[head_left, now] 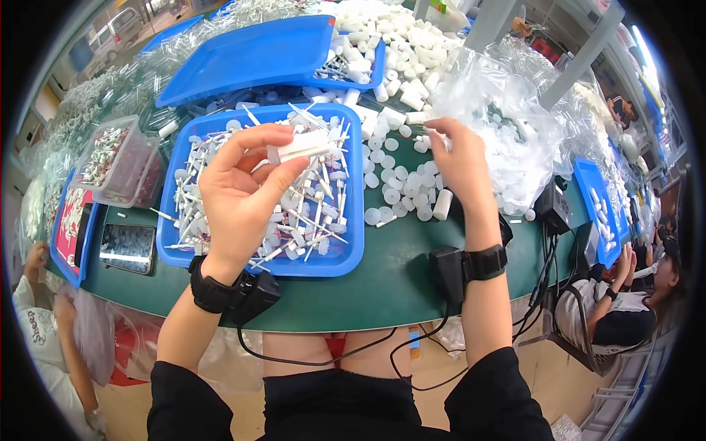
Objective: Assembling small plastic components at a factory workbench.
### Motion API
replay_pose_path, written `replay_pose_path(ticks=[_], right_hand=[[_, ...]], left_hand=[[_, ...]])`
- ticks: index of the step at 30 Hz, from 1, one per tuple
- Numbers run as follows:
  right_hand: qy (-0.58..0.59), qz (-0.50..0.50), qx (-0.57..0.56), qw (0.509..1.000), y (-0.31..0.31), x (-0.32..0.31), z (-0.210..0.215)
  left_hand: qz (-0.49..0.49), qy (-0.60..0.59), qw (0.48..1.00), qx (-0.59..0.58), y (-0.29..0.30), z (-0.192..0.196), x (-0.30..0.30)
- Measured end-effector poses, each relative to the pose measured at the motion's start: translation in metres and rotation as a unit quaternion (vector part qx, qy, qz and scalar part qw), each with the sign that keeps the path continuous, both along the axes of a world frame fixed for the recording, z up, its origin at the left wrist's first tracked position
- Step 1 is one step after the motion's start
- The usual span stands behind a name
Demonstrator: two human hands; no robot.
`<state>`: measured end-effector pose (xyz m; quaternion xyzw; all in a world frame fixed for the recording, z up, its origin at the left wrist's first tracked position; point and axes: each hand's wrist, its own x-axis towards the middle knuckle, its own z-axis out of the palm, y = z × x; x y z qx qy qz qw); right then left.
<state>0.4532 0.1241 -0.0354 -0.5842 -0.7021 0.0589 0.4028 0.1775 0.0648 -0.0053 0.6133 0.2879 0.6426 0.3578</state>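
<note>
My left hand (246, 184) is raised over a blue tray (358, 220), pinching a short white plastic cylinder (307, 144) between thumb and fingers. Below it, the tray holds many thin white sticks with translucent round caps (312, 213), lying in all directions. To the right, my right hand (465, 158) reaches to the edge of a pile of white plastic cylinders (407, 92), its thumb and forefinger curled close together. Whatever lies between those fingertips is too small to make out. Loose translucent round caps (408, 184) are scattered on the green table (390, 294) between my hands.
Another blue tray (250, 59) rests tilted behind the first. Clear plastic boxes (110, 162) and a phone (127, 248) are at left. A clear bag (500, 110), black device (554, 206) and cables (544, 272) are at right. People sit at both sides.
</note>
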Motion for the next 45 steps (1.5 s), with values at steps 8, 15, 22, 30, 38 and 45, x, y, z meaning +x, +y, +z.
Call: replay_pose_path(ticks=[8,15,22,30,38,45], right_hand=[[-0.152,-0.018,0.027,0.988,0.028,-0.024,0.01],[-0.18,0.035,-0.085,0.979,0.088,-0.064,0.007],[-0.256,-0.069,-0.16,0.951,0.094,-0.07,0.015],[-0.005,0.114,-0.074,0.991,-0.016,-0.068,0.075],[0.363,0.343,-0.091,0.861,-0.045,-0.069,0.045],[0.307,0.355,-0.055,0.881,-0.055,-0.083,0.038]], left_hand=[[-0.007,-0.006,0.999,-0.039,-0.004,-0.003,-0.006],[-0.02,-0.003,1.0,-0.012,-0.004,-0.002,-0.005],[-0.029,-0.024,0.997,-0.063,-0.003,-0.001,-0.003],[-0.028,-0.055,0.995,-0.079,0.0,-0.005,-0.006],[-0.048,-0.076,0.992,-0.087,-0.004,0.001,-0.004],[-0.042,-0.063,0.996,-0.044,-0.006,-0.001,-0.001]])
